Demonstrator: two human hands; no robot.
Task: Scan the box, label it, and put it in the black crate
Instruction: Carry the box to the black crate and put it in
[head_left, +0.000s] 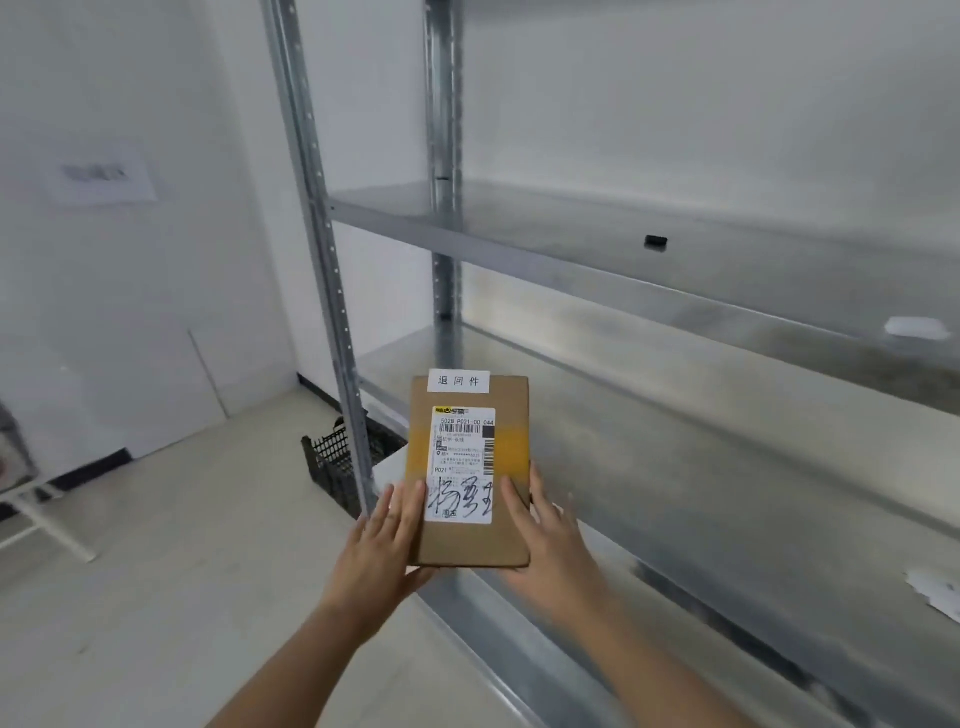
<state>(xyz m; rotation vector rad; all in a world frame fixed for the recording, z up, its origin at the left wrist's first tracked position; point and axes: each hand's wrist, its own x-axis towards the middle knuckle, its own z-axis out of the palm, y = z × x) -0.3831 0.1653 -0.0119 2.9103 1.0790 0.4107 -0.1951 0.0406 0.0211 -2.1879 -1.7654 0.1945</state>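
I hold a flat brown cardboard box (511, 452) in front of me, above the front edge of a metal shelf. It carries a white shipping label with a barcode and handwriting, a yellow tape band, and a small white label (458, 381) with printed characters stuck at its far edge. My left hand (387, 540) grips its near left side, thumb under, fingers on top. My right hand (545, 530) grips the near right side. The black crate (337, 462) stands on the floor beyond the shelf post, partly hidden by the post and the box.
A galvanised metal rack (675, 291) fills the right side, with its upright post (332, 291) just left of the box. White paper pieces (935, 592) lie on the shelf at far right. A white frame (47, 519) stands on the floor at left.
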